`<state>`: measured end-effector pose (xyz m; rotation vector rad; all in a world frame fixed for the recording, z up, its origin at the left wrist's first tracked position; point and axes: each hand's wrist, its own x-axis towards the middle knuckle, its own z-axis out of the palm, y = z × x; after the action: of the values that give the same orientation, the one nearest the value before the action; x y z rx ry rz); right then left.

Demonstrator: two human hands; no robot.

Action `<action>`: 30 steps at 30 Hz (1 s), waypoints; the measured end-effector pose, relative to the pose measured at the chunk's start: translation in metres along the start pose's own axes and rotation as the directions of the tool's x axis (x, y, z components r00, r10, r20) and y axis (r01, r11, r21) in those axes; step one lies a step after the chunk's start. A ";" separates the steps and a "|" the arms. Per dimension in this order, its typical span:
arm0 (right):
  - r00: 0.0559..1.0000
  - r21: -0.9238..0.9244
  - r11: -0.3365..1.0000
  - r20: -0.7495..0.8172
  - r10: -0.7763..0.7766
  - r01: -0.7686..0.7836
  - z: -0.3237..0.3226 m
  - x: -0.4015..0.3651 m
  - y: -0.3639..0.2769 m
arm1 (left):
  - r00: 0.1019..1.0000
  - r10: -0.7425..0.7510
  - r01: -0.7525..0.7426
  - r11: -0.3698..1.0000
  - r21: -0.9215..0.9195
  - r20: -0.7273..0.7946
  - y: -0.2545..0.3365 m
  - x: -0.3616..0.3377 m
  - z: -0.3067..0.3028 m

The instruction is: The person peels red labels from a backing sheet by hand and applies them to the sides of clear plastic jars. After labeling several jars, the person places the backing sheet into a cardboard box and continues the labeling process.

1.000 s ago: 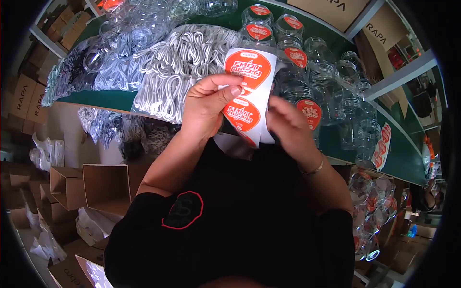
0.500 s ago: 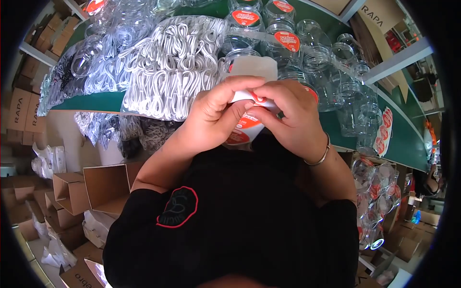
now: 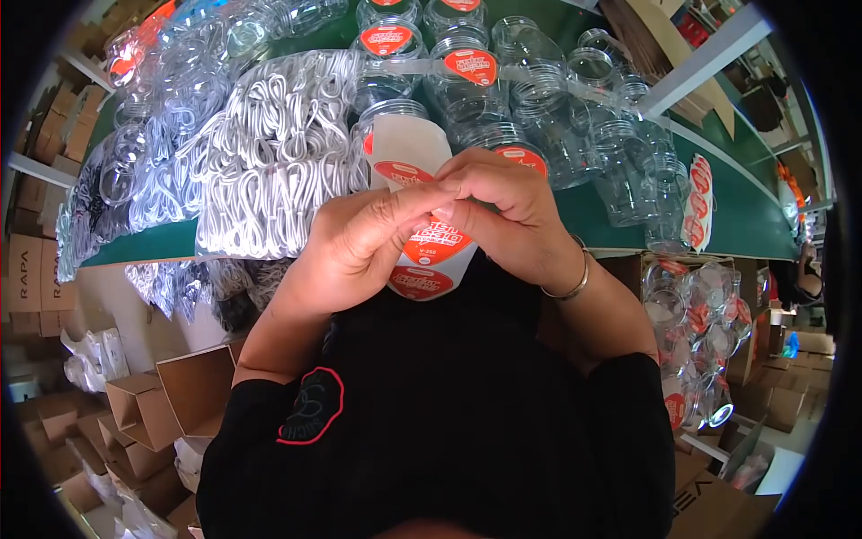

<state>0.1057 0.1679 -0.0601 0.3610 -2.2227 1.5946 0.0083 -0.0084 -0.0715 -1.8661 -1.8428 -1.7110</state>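
Observation:
A strip of red labels on white backing (image 3: 437, 244) runs up between my two hands, its upper end curling toward the jars. My left hand (image 3: 359, 242) is closed, its thumb and forefinger pinching the strip at the left. From the right, my right hand (image 3: 512, 216) also pinches it, with forefinger and thumb meeting the left fingertips. The pinched edge is partly hidden by the fingers. Just beyond the hands stands a clear plastic jar (image 3: 395, 108), overlapped by the strip's pale upper end.
Bundled white cords (image 3: 278, 184) are heaped on the green table (image 3: 144, 241) at the left. Clear jars with red labels (image 3: 471, 67) fill the back and right. Another label sheet (image 3: 698, 205) lies at the right edge. Open cardboard boxes (image 3: 193, 386) stand at lower left.
The table and jars have shifted left in view, as have both hands and the strip. More of the red labels now shows beneath the fingers. Both hands keep their pinch.

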 end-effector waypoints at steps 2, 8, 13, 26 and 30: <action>1.000 0.060 0.998 -0.021 -0.010 0.011 0.000 -0.001 0.001 | 0.999 -0.012 0.011 1.000 0.019 0.044 -0.002 -0.001 -0.001; 0.985 0.195 0.970 -0.064 0.162 -0.146 -0.004 -0.006 0.007 | 0.992 -0.036 0.033 0.999 0.029 0.118 -0.002 0.001 -0.002; 0.962 0.229 0.942 -0.068 0.265 -0.243 -0.008 -0.005 0.006 | 0.982 -0.189 0.187 0.963 -0.195 0.008 -0.007 0.001 0.007; 0.997 -0.255 0.966 -0.074 0.034 -0.051 -0.011 -0.013 -0.003 | 0.968 -0.236 0.247 0.950 -0.190 0.081 -0.011 0.002 0.012; 0.996 -0.246 0.968 -0.077 0.039 -0.057 -0.006 -0.014 0.000 | 0.966 -0.252 0.259 0.947 -0.187 0.060 -0.009 0.000 0.014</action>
<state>0.1186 0.1731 -0.0648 0.1775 -2.3556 1.3087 0.0106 0.0036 -0.0826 -1.7955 -2.0815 -2.0187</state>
